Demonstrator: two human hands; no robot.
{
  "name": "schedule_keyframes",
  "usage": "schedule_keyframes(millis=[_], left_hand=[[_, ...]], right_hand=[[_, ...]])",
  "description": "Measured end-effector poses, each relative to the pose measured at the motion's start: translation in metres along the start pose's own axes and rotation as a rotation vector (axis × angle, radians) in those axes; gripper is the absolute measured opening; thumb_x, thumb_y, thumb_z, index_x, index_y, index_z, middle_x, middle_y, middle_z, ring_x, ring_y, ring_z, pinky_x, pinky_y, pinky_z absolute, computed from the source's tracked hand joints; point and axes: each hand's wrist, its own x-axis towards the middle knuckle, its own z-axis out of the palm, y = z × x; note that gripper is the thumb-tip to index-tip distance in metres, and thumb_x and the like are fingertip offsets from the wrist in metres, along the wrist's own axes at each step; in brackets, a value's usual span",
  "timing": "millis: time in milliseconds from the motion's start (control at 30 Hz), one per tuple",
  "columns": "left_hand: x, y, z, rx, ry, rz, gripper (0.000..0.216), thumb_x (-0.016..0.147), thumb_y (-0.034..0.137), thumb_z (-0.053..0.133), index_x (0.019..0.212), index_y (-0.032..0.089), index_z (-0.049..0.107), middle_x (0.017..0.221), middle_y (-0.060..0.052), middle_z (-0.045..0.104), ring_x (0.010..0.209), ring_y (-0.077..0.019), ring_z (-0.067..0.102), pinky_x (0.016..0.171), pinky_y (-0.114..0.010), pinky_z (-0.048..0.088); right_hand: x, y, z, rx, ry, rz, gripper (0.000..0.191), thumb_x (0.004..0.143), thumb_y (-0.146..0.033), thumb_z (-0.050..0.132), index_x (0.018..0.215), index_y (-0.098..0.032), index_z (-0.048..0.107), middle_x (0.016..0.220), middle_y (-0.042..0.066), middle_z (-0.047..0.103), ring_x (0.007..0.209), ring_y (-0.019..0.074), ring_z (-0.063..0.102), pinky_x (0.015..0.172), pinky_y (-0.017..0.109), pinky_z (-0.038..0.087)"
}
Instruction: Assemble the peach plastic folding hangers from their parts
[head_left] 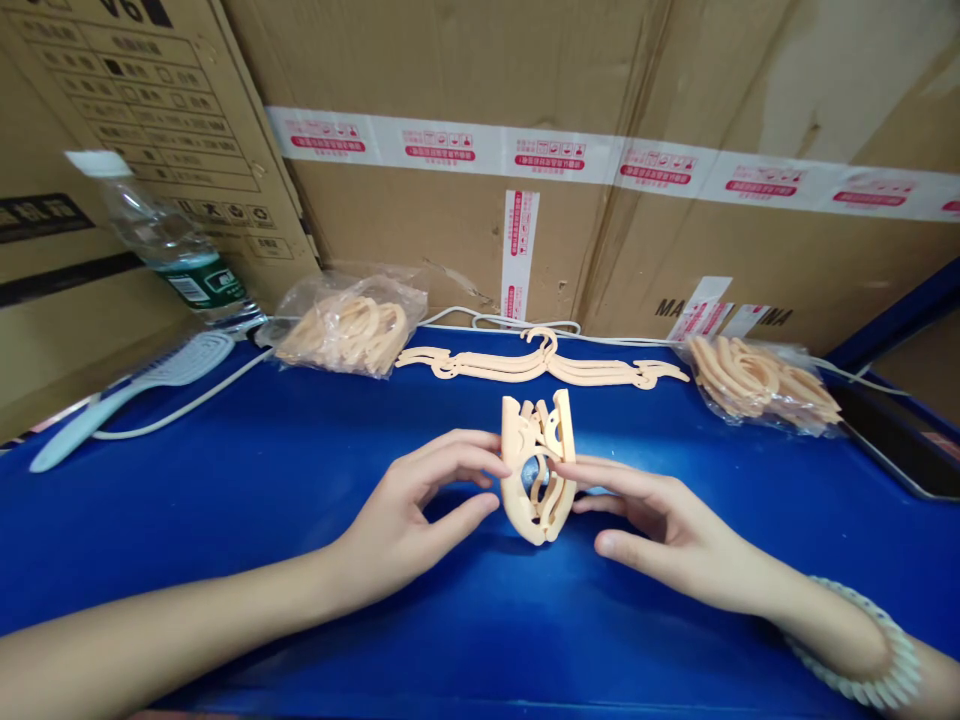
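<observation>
A folded peach plastic clothes hanger point(513, 492) stands roughly upright in the middle, its two arms folded up side by side. My left hand point(420, 510) is at its left edge, the fingertips at the side and the thumb apart, fingers loosely curved. My right hand point(664, 525) reaches from the right; its index fingertip touches the hanger's right arm, and the thumb is spread away. Neither hand is closed around it. Behind it, an unfolded stack of matching hangers point(502, 367) lies flat with the hooks pointing back.
Clear bags of folded hangers lie at back left point(349, 325) and back right point(761, 385). A water bottle point(176, 250) and a pale hairbrush point(142, 385) are on the left. A dark flat device point(900, 440) lies far right. Cardboard boxes point(450, 60) wall the blue table's point(300, 490) back.
</observation>
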Motion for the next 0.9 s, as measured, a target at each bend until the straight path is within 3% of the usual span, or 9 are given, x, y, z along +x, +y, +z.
schedule_keyframes(millis=[133,300,533,633,767,900], left_hand=[[0.0,-0.002,0.0,-0.03,-0.073,0.037,0.031,0.095,0.015,0.064,0.124,0.025,0.071,0.138,-0.009,0.061,0.124,-0.0237,0.064,0.101,-0.032,0.059],[-0.002,-0.006,0.003,-0.154,-0.16,-0.036,0.043,0.094,0.015,0.067,0.135,0.028,0.066,0.148,-0.01,0.054,0.127,-0.0252,0.062,0.102,-0.034,0.06],[0.003,-0.006,0.002,-0.243,-0.066,-0.12,0.038,0.091,0.017,0.07,0.129,0.022,0.068,0.139,-0.012,0.062,0.115,-0.0232,0.067,0.092,-0.03,0.062],[0.004,-0.005,0.001,-0.233,-0.094,-0.163,0.043,0.09,0.019,0.07,0.132,0.02,0.065,0.137,-0.013,0.064,0.115,-0.0248,0.068,0.093,-0.033,0.062],[0.001,-0.003,-0.001,-0.033,-0.208,-0.052,0.05,0.087,0.017,0.071,0.136,0.024,0.065,0.147,-0.012,0.058,0.133,-0.03,0.057,0.101,-0.039,0.058],[-0.001,-0.003,-0.004,0.15,-0.278,0.119,0.06,0.088,0.016,0.069,0.146,0.028,0.056,0.146,-0.01,0.06,0.143,-0.0305,0.047,0.118,-0.051,0.043]], right_hand=[[0.0,0.002,0.003,0.02,-0.023,-0.025,0.052,0.094,-0.028,0.073,0.144,-0.033,0.059,0.156,0.009,0.05,0.138,0.0271,0.055,0.111,0.046,0.052],[-0.002,-0.001,0.003,-0.001,-0.049,-0.03,0.053,0.095,-0.028,0.071,0.146,-0.033,0.057,0.154,0.01,0.052,0.13,0.0264,0.061,0.105,0.045,0.056],[-0.003,-0.005,-0.004,-0.265,0.04,-0.082,0.042,0.097,-0.032,0.067,0.139,-0.029,0.064,0.141,0.011,0.064,0.125,0.0268,0.064,0.1,0.042,0.058],[-0.003,-0.007,-0.005,-0.317,0.023,-0.097,0.04,0.098,-0.034,0.065,0.138,-0.028,0.063,0.139,0.01,0.065,0.123,0.0263,0.065,0.101,0.041,0.057],[-0.005,-0.011,-0.004,-0.371,-0.024,-0.089,0.035,0.098,-0.033,0.064,0.133,-0.03,0.065,0.133,0.007,0.069,0.124,0.0256,0.064,0.104,0.039,0.054],[-0.006,-0.012,-0.006,-0.299,-0.034,-0.052,0.031,0.097,-0.035,0.066,0.127,-0.028,0.068,0.127,0.006,0.071,0.115,0.0246,0.067,0.101,0.039,0.055]])
